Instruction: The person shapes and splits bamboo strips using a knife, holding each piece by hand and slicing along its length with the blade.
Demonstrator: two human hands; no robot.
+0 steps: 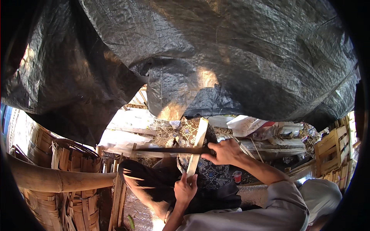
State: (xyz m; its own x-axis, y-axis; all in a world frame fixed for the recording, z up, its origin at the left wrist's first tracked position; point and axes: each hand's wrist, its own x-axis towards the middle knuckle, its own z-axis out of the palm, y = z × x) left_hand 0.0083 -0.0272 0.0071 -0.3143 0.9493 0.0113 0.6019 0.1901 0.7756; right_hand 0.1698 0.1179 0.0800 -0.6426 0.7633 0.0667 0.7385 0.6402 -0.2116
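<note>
A pale, flat strip of split bamboo [200, 135] slants up and away from me over a brown and dark-blue patterned cloth [217, 175]. My left hand [185, 189] is closed around its lower end. In my right hand [226, 152] is a long dark knife [165, 150], gripped at the handle, which the fingers mostly cover. Its blade points left and crosses the strip at about mid-length. Whether the edge bites into the bamboo cannot be made out.
A thick bamboo pole [65, 181] juts in from the left above woven bamboo baskets [83, 211]. Dark tarpaulin [246, 65] hangs low across the far side. A small red cup [237, 176] stands right of the cloth. Slatted bamboo crates [327, 150] are at the far right.
</note>
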